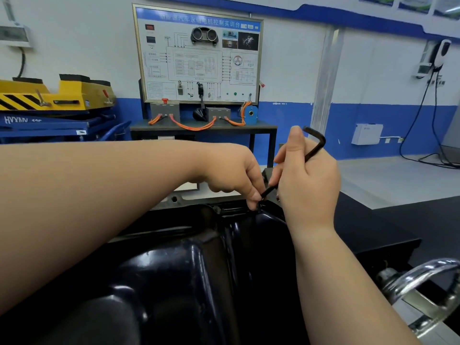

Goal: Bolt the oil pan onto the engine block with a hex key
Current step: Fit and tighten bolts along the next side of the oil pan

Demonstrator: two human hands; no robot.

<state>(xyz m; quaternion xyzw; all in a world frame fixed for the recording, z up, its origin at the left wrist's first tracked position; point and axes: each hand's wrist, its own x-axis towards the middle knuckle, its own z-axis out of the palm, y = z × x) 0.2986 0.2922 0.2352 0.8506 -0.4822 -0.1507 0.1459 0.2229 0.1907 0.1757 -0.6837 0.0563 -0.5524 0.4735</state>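
A glossy black oil pan fills the lower middle of the head view, lying on the grey engine block, whose flange shows at the pan's far edge. My right hand grips a black L-shaped hex key, its bend up and its long arm slanting down to the pan's far rim. My left hand pinches the key's lower tip at a bolt on that rim. The bolt itself is hidden by my fingers.
A chrome handle sticks up at the lower right. Beyond the engine stands a training board on a dark bench with orange cables. A yellow and blue lift sits at the left. Grey floor lies to the right.
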